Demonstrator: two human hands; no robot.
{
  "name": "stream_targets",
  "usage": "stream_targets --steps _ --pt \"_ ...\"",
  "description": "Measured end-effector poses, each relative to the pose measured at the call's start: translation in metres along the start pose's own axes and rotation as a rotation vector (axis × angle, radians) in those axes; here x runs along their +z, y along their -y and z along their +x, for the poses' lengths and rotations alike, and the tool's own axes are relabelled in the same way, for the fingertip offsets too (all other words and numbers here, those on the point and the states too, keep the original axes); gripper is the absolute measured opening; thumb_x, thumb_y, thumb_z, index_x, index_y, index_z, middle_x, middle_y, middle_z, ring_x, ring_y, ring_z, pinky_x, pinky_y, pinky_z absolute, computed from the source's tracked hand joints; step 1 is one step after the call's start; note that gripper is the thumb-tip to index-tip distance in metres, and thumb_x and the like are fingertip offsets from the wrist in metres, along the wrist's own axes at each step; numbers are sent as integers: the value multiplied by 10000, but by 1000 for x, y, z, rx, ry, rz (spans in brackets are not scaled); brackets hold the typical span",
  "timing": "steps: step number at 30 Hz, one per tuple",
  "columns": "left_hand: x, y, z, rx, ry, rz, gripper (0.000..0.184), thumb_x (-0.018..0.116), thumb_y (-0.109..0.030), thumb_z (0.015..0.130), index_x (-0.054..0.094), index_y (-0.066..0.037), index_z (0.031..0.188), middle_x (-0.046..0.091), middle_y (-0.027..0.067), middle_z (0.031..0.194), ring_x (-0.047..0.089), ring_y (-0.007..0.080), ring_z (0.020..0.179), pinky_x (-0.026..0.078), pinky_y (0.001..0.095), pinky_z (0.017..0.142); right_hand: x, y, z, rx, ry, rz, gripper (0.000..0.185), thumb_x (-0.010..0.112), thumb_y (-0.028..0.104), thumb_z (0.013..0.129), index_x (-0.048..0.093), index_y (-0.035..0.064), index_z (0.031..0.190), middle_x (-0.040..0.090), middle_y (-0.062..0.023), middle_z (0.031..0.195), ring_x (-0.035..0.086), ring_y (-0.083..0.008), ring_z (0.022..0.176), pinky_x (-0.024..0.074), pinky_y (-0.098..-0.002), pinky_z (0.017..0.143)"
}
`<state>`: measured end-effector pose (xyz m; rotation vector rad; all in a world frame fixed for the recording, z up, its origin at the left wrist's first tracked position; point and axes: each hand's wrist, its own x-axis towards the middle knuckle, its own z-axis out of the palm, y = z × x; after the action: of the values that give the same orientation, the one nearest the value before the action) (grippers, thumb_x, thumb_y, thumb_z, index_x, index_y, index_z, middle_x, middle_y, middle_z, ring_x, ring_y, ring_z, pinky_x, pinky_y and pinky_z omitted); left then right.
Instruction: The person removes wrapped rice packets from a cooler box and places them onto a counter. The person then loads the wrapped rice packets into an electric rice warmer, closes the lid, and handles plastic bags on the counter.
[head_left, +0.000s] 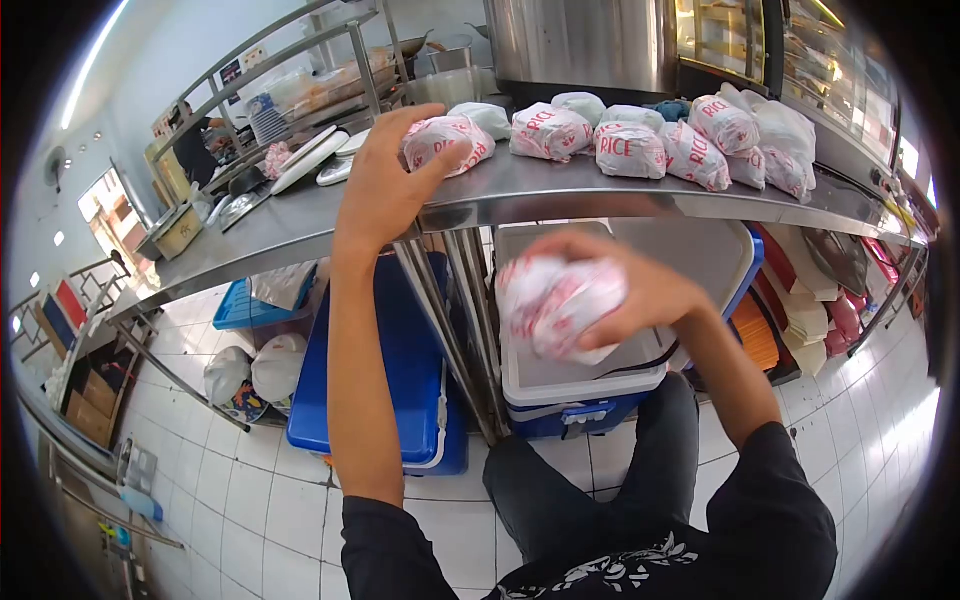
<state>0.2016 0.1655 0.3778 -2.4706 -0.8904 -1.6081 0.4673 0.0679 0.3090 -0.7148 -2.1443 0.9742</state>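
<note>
My left hand (385, 185) curves around a white wrapped rice packet (447, 140) with red "RICE" print, its thumb across the front. That packet sits at the left end of a row on the steel counter (540, 192). A second wrapped rice packet (560, 300), blurred by motion, is held in my right hand (640, 295) below the counter's front edge. Under it stands an open blue and white cooler box (585, 385); its inside is largely hidden. Several more rice packets (630, 150) line the counter to the right, some of them stacked.
A closed blue cooler box (350, 370) stands left of the steel table legs (455, 320). A large steel pot (580, 45) rises behind the packets. White lids (310, 160) lie on the counter's left. Another person (195, 145) is in the far left background.
</note>
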Motion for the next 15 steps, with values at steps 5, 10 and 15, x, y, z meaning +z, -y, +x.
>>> stream_targets --steps 5,10,15 --pt "9 -25 -24 278 -320 -513 418 678 -193 895 576 -43 1272 588 179 1279 583 291 1182 443 400 1018 -37 79 32 -69 -318 2 768 794 417 742 520 19 1340 632 -98 1217 637 -182 1086 519 -333 933" --pt "35 -54 -39 310 -184 -147 490 748 -229 855 572 -49 1275 584 156 1251 578 314 1174 478 406 969 -55 72 89 193 -439 -231 510 642 458 914 579 31 1186 674 -140 1002 698 -187 801 584 -325 549" --pt "42 -53 -25 166 -122 15 558 802 -205 826 576 -34 1306 606 155 1229 615 275 1115 531 372 928 -63 50 93 -310 -605 -928 539 613 515 934 590 35 1178 684 -215 931 694 -284 738 555 -363 631"
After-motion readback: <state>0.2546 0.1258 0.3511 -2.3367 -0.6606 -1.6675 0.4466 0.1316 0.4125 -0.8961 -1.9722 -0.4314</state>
